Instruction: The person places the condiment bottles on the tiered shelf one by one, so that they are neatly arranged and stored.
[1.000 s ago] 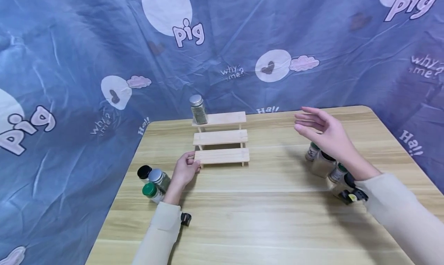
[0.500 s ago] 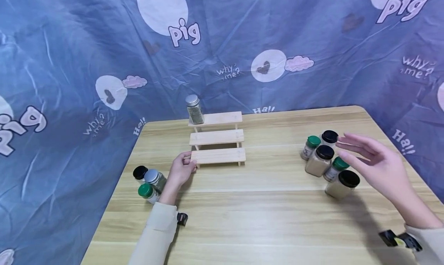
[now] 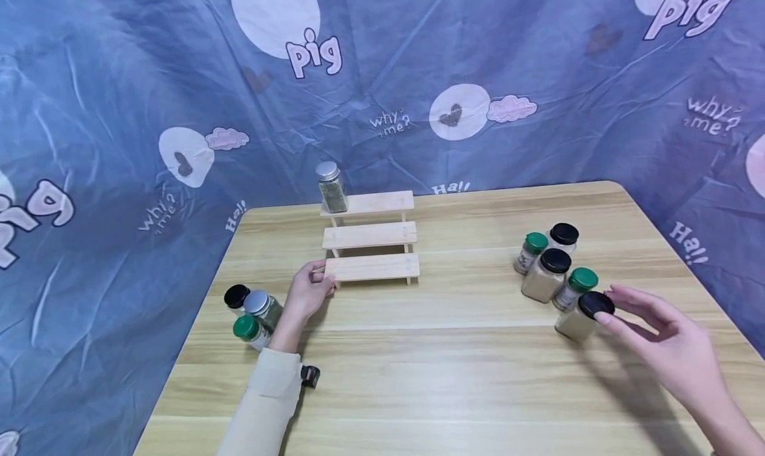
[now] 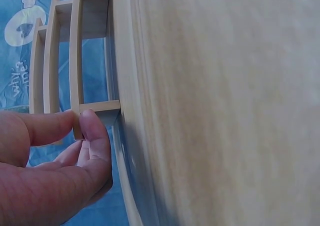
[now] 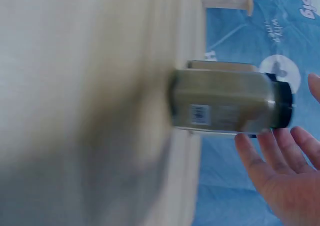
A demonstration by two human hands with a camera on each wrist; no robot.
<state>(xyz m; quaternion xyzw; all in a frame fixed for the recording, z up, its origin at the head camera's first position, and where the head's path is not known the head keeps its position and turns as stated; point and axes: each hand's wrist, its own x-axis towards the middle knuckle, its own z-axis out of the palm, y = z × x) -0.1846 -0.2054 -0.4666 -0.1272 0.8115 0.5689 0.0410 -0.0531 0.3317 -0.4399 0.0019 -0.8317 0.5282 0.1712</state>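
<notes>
My left hand [image 3: 305,293] pinches the left end of the lowest step of a three-tier wooden rack [image 3: 372,267]. In the left wrist view, thumb and forefinger grip that step's edge [image 4: 76,61] from either side. A spice jar with a silver lid [image 3: 332,189] stands at the left of the top step. On the right, my right hand [image 3: 672,343] is beside a square spice jar with a black lid [image 3: 576,324], thumb and fingers spread about its lid. The right wrist view shows the jar's tan contents and barcode [image 5: 201,114], fingertips close under the lid.
Several more spice jars cluster behind that jar: green-lidded ones [image 3: 581,282] [image 3: 532,251] and black-lidded ones [image 3: 545,280] [image 3: 564,235]. At the left stand a silver-lidded jar [image 3: 264,308], a green-lidded jar [image 3: 250,331] and a black-lidded jar [image 3: 237,298]. A blue printed cloth [image 3: 382,64] hangs behind the wooden table [image 3: 454,376].
My right hand has moved right and toward the near side, uncovering the right-hand jars, and has come down beside the nearest black-lidded jar. My left hand keeps its pinch on the rack.
</notes>
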